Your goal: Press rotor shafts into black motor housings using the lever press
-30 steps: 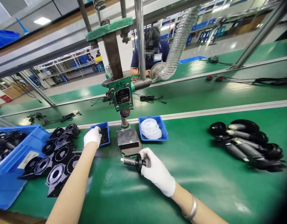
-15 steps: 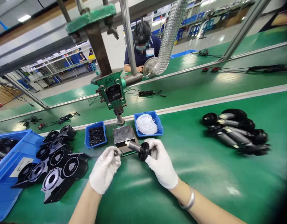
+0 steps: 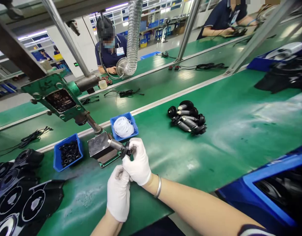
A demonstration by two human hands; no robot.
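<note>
My right hand (image 3: 138, 162), in a white glove, grips a black part with a grey metal shaft (image 3: 119, 147) and holds it up just in front of the press block (image 3: 99, 146). My left hand (image 3: 118, 193), also gloved, sits right below the right one, fingers curled against it; whether it holds anything is hidden. A small blue tray of black rings (image 3: 67, 154) lies to the left and a blue tray of white rings (image 3: 123, 127) stands just behind my hands.
A green hand press (image 3: 58, 100) hangs over the block. Black round housings (image 3: 20, 196) crowd the left. A pile of finished shaft parts (image 3: 187, 118) lies further right on the green belt. A blue bin (image 3: 271, 183) sits at the near right. Other people work across the line.
My left hand left the black-ring tray and came in under my right hand. The shaft part was lifted closer to me. My head turned right, bringing the blue bin into view.
</note>
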